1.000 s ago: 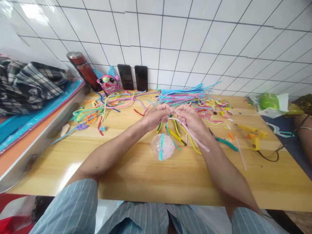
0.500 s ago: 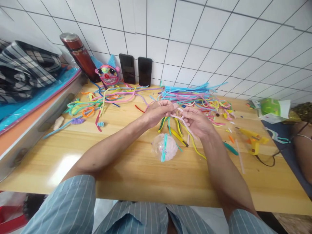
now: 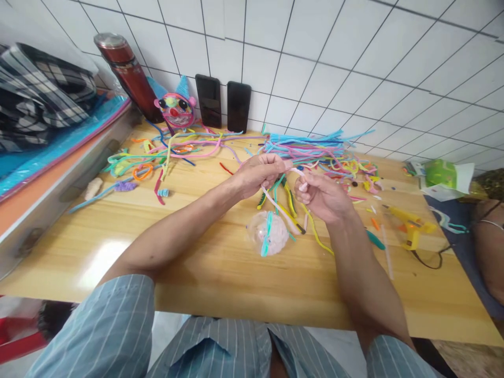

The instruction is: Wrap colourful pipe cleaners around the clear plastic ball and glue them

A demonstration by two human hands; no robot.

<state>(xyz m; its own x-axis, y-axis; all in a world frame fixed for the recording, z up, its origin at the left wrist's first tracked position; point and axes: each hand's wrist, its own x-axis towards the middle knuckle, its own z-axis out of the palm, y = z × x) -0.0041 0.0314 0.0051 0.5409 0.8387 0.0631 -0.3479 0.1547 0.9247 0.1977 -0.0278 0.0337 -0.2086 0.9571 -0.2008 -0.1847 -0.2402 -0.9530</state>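
Note:
A pale pink pipe cleaner (image 3: 279, 209) is stretched between my two hands above the table. My left hand (image 3: 260, 173) pinches it between thumb and fingertips, and a length hangs down below that hand. The other end is gripped by my right hand (image 3: 321, 194), fingers curled in. Below them on the wood sits a clear ball (image 3: 258, 235), part filled with pale pink fuzz and banded in turquoise. Yellow-and-green-handled pliers (image 3: 290, 199) lie just behind the ball, partly hidden by my hands and the pipe cleaner.
Blue and pink pipe cleaners (image 3: 307, 144) lie in a heap at the back. A decorated face ball (image 3: 176, 109), a red thermos (image 3: 126, 79) and two phones (image 3: 238, 107) stand along the wall. To the right is a yellow glue gun (image 3: 411, 231); another person's arm (image 3: 488, 247) shows beyond.
My hands have drawn a little apart, with the pipe cleaner between them. Its loose length now hangs below my left hand instead of near my right. The view has shifted slightly.

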